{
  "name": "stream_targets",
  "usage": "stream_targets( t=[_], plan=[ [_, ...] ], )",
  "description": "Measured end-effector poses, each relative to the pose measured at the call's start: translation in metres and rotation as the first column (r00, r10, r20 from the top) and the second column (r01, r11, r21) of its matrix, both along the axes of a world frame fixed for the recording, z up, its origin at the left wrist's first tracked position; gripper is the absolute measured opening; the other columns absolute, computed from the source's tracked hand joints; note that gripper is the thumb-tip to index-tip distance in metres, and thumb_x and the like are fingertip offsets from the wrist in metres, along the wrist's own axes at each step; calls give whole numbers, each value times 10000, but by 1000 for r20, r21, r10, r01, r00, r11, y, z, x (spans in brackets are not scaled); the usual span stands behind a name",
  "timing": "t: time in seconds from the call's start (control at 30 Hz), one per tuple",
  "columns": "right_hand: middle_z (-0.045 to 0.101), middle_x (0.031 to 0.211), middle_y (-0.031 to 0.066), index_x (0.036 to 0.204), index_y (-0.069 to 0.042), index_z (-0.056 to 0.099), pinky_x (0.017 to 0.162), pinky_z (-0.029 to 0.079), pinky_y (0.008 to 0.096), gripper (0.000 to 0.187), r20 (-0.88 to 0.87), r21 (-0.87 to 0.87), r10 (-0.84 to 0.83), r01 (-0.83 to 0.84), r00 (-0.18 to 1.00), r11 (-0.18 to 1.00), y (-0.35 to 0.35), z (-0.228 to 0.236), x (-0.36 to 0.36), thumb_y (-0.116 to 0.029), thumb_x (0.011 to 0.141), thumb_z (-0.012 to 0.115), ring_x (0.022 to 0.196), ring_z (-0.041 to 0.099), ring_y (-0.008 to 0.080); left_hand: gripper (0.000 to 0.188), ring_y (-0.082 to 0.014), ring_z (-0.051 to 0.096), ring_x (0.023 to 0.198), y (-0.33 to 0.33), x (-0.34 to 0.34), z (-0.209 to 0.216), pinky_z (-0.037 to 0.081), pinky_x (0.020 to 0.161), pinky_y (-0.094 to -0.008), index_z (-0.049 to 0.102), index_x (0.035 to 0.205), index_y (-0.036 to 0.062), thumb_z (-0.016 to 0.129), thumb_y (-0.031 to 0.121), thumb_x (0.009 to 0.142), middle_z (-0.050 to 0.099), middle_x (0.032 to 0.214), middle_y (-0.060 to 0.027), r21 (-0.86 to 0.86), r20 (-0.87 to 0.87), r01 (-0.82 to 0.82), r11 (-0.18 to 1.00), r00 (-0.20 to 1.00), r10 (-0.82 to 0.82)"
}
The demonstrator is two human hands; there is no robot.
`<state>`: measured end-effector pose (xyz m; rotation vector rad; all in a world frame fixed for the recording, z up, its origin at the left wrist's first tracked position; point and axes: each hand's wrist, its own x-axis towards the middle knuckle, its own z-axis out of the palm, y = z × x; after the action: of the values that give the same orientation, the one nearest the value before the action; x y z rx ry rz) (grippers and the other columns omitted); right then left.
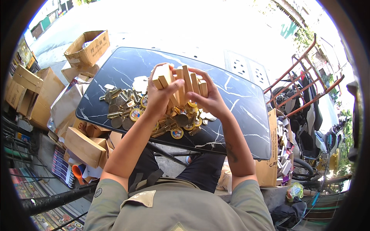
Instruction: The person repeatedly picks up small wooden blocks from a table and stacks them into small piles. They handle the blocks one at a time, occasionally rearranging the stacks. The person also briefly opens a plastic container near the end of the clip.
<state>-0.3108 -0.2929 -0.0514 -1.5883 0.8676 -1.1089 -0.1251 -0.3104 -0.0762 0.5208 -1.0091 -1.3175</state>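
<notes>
Above the middle of the table, both my hands are raised close together and closed around several pale tan, wood-like rectangular blocks (186,80). My left hand (157,99) wraps the left side of the bundle, its thumb across the front. On the other side my right hand (214,101) grips the right-hand blocks, fingers behind and thumb in front. The blocks stand roughly upright with uneven tops. Beneath them a heap of round medals (177,133) and gold-and-dark metal pieces (122,98) spreads over the black marble-patterned table (244,119). My hands hide part of that heap.
Cardboard boxes (89,49) stand beyond the table's left corner, with more boxes (83,144) nearer me. At right, a carton of small boxes (284,150) sits by the table edge, near a rusty hand cart (308,71) and a parked motorbike (306,127).
</notes>
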Motion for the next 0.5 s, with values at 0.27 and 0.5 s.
stream_targets(
  t=[0.27,0.5],
  plan=[
    [601,1226,116,1409,-152,304,896,525,343,657,26,23,49,-50,998,998,5,-9,12,-209,930,750,1111,603,162,481,-168,595,1083,1,-13,0,553,911,-332,442,1282,88,666,6,865,526,1145,-66,-71,-38,-57,996,998,54],
    [627,1171,122,1384,-133,323,813,553,299,600,-127,-65,-52,44,991,997,6,-7,5,-152,942,728,1016,646,143,410,-147,609,1031,2,-10,11,552,869,-320,503,1225,73,673,11,858,552,1115,-62,-39,156,-51,998,986,56]
  ],
)
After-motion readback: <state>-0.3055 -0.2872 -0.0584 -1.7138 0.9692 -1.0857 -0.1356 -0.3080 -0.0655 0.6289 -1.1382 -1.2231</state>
